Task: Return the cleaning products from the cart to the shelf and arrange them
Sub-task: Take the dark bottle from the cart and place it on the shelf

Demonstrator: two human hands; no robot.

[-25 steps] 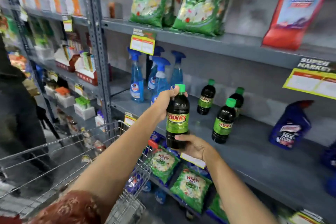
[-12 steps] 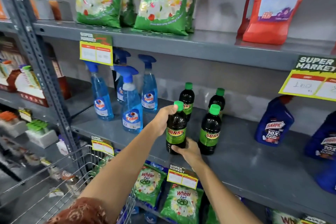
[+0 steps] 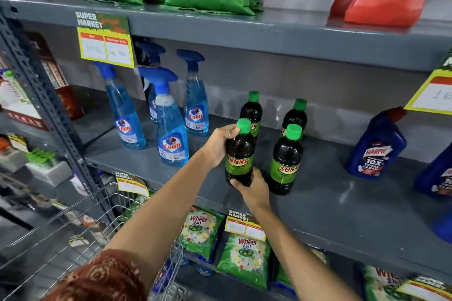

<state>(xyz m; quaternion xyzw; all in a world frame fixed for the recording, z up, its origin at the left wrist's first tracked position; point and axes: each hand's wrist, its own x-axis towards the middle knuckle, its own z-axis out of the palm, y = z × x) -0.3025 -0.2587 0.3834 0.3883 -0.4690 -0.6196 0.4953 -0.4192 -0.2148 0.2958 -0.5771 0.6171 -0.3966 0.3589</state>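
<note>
a: where's the bottle [image 3: 239,154] right now?

b: on the middle shelf [image 3: 342,208], front row, just left of another sunny bottle [image 3: 285,161], with two more behind. whether its base is fully down i can't tell; the right hand [image 3: 253,189] hides it.

a: and the grip?

b: both hands hold it. the left hand [image 3: 219,146] wraps the shoulder just under the green cap [image 3: 244,125], and the right hand cups the bottom.

a: how would it handle?

b: my guess is a full plastic bottle of dark liquid: fairly heavy, stiff walls, smooth and a bit slippery. tall and narrow, so it could tip into its neighbour. shoulder and base are the sensible places to hold, as now; the cap alone would be risky.

a: anything readable?

b: "sunny" on the green labels. the blue sprays [image 3: 172,127] to the left say "colin". the blue jug [image 3: 376,146] to the right reads "harpic 10x". the green bags [image 3: 244,259] below say "wheel 2in1". the price tags [image 3: 105,40] say "super market"; the handwritten prices are too faint. the cart [image 3: 73,227] sits lower left.
</note>
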